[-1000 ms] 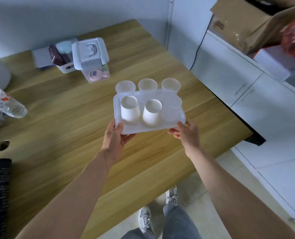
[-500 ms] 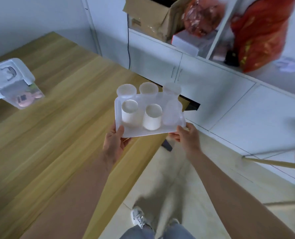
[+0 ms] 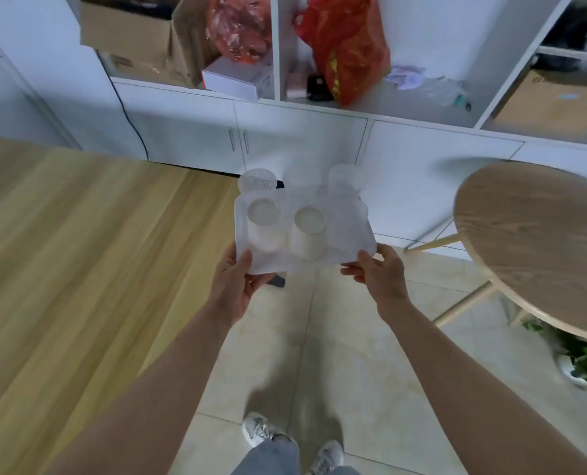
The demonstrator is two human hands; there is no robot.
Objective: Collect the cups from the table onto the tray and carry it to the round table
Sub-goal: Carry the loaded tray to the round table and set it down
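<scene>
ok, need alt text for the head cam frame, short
Two bare hands, left hand and right hand, hold a white tray of upright white and translucent cups above a tiled floor. A rectangular wooden table lies left, a round wooden table right, white cabinets ahead.

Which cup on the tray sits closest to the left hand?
The opaque white cup at the tray's near-left corner, just above the left hand.

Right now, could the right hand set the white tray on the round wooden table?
Probably not yet: the right hand grips the white tray over open floor, with the round wooden table off to its right.
</scene>
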